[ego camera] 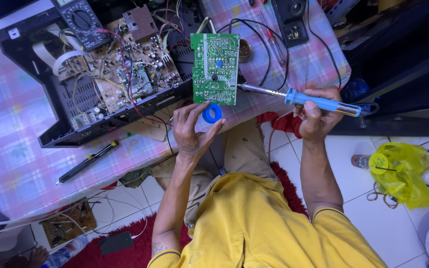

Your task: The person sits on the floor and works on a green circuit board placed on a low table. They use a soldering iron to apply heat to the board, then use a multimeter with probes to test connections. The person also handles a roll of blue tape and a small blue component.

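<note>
At the near edge of the table, the person is working on a green board that is standing propped against the open black chassis, trace side facing them. The left hand is hovering just below the board, fingers spread, with a blue solder spool pinched between thumb and fingertips. The right hand is closing its grip around the blue handle of a soldering iron, fist pressed together, the metal tip reaching the board's lower right edge.

The board looks light and stiff, probably brittle at the traces, so it seems best taken by its bare edges and never by the soldered face. The spool looks small and light, easy to roll out of a loose pinch. The iron is rigid, likely hot at the tip, and safe only by the handle.

Both forearms are stretching forward from a yellow shirt, the left bent upward at the wrist, the right angled inward with the iron lying nearly level. A multimeter is sitting at the far left corner, and a black screwdriver is lying on the checked cloth near the left edge.
</note>
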